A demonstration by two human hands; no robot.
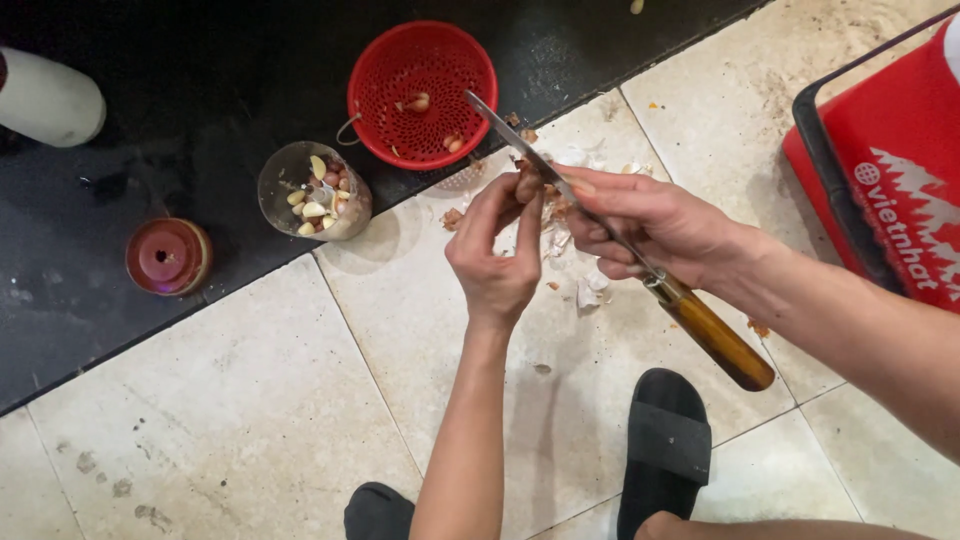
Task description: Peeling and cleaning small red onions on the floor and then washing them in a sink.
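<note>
Cream floor tiles fill most of my view, with a black floor mat across the ten o'clock corner. My left hand is pinched shut on a small garlic clove, thumb and fingers closed around it near the centre of the frame. My right hand is clamped on a knife with a brown wooden handle pointing toward five o'clock; its blade runs up toward eleven o'clock and lies against the clove. The two hands are touching at the clove. Papery garlic skins lie scattered on the tile just beneath them. At twelve o'clock from the hands sits a red plastic colander with a few cloves inside, and just beside it at ten o'clock a clear cup holding peeled cloves. A small red lid lies well apart at nine o'clock. A red basket stands at two o'clock, and a black sandal at six.
</note>
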